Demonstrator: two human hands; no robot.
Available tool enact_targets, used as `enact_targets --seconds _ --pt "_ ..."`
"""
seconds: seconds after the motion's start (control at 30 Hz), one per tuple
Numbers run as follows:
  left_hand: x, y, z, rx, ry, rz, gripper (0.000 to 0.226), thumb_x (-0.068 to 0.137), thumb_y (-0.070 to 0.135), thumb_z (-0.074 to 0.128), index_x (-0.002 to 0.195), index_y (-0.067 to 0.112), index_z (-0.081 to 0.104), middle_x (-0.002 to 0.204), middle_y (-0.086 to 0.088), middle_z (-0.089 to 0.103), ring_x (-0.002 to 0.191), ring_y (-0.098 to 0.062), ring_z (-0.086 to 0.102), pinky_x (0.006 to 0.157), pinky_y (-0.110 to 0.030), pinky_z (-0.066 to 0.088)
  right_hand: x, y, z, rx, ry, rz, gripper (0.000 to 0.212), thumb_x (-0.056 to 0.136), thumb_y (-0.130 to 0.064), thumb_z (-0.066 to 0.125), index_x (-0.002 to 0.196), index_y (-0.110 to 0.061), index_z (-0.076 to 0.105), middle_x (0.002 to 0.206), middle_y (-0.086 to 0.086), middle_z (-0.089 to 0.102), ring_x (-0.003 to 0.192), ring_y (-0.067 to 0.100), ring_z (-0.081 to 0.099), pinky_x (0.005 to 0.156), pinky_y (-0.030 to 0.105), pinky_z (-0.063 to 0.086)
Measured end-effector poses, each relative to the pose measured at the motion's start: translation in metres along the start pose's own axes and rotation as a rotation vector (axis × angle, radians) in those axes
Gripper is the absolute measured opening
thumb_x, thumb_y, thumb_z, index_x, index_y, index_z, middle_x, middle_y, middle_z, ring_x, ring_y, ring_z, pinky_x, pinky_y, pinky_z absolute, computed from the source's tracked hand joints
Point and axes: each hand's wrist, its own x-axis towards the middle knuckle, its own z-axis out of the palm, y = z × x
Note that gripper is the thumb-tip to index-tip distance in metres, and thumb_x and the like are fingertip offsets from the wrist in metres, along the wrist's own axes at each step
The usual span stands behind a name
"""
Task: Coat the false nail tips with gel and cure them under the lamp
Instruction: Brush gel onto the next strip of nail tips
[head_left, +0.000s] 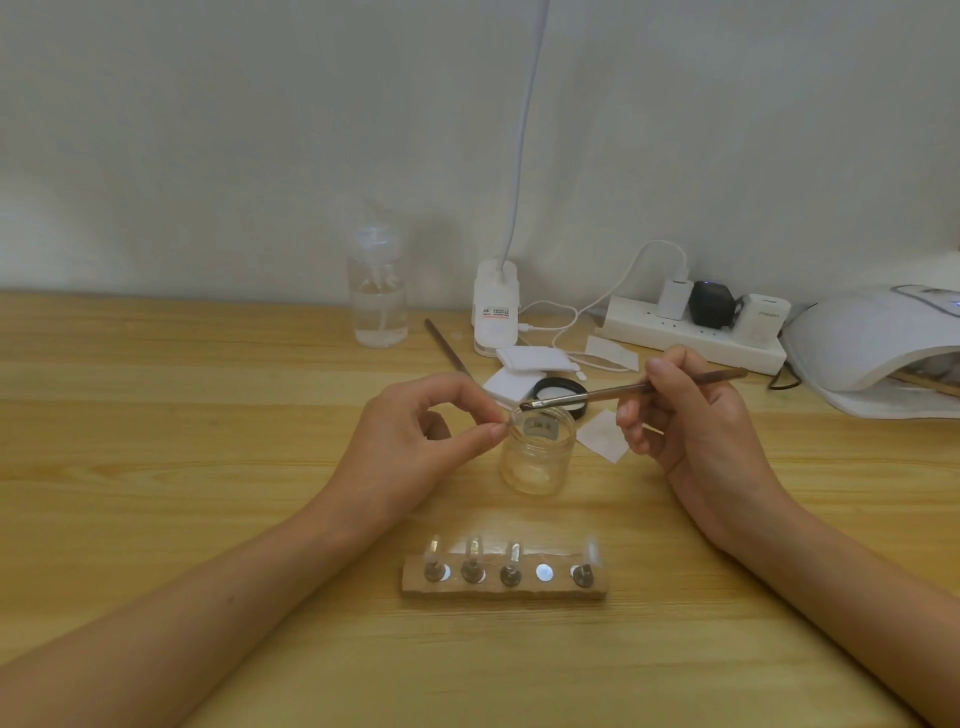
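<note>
brushing gel onto one nail tip (513, 417), it seems: the left hand (415, 431) pinches it above the jar (537, 460), the right hand (691, 415) grips the brush (618, 393). next probably needs a steady return to the holder (504, 587) between both wrists, then the lamp (867, 343) right of the right hand.

A clear pump bottle (378, 301) stands near the far edge of a wooden table (156, 415), beside a white clip light (495, 312). A power strip (691, 332) holding three plugs lies toward the far right, with white pads (530, 359) stacked nearby.
</note>
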Motion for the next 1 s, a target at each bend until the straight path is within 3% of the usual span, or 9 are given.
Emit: enact_targets --seconds 0.07,0.27,0.4,0.7,0.83,1.0 --pt "-0.0004 0.0 -0.0007 -0.008 -0.002 -0.005 0.008 0.082 0.016 0.077 0.079 0.021 0.072 0.072 0.021 0.066 0.046 -0.004 0.035 0.048 -0.012 0.032 -0.0014 0.0007 0.0011 -0.026 -0.029 0.0 0.02 0.089 -0.03 0.057 0.074 -0.018 0.054 0.063 0.007 0.064 0.055 0.014 0.059 0.048 0.021 0.047" --pt "0.0005 -0.0009 0.0001 0.012 -0.001 0.015 0.01 0.082 0.014 0.077 0.078 0.02 0.071 0.06 0.026 0.059 0.045 -0.002 0.033 0.047 -0.009 0.031 0.0003 0.0002 0.0003 -0.013 -0.012 0.003 0.02 0.088 -0.031 0.057 0.077 -0.015 0.052 0.062 0.006 0.064 0.055 0.013 0.059 0.048 0.02 0.047" --pt "0.0005 -0.0005 0.0001 0.009 0.0 0.019 0.01 0.082 0.013 0.078 0.077 0.019 0.071 0.064 0.025 0.061 0.046 -0.004 0.034 0.049 -0.009 0.031 0.0002 0.0022 -0.0004 -0.041 0.01 0.018 0.02 0.093 -0.027 0.055 0.078 -0.013 0.051 0.062 0.006 0.064 0.054 0.013 0.057 0.047 0.021 0.046" --pt "0.0005 0.0001 0.0004 0.015 -0.004 0.03 0.012 0.082 0.012 0.077 0.077 0.021 0.071 0.061 0.027 0.06 0.046 -0.004 0.033 0.049 -0.008 0.031 -0.0001 0.0013 -0.0007 -0.024 0.016 0.01 0.021 0.085 -0.032 0.058 0.077 -0.014 0.051 0.061 0.007 0.063 0.053 0.012 0.056 0.047 0.02 0.045" --pt "0.0009 -0.0009 0.0004 0.01 -0.001 0.026 0.013 0.081 0.012 0.078 0.076 0.021 0.07 0.062 0.025 0.06 0.047 -0.006 0.033 0.048 -0.009 0.03 -0.0011 0.0 0.0023 -0.011 -0.054 -0.014 0.019 0.087 -0.032 0.058 0.07 -0.023 0.058 0.062 0.007 0.063 0.054 0.013 0.057 0.047 0.02 0.046" --pt "0.0008 -0.001 0.0006 0.013 0.0 0.018 0.009 0.081 0.013 0.078 0.077 0.017 0.07 0.062 0.025 0.059 0.047 -0.005 0.032 0.049 -0.009 0.03 -0.001 0.0 -0.0005 -0.024 0.002 -0.008 0.019 0.086 -0.032 0.058 0.073 -0.018 0.054 0.061 0.006 0.063 0.054 0.014 0.056 0.047 0.019 0.046"
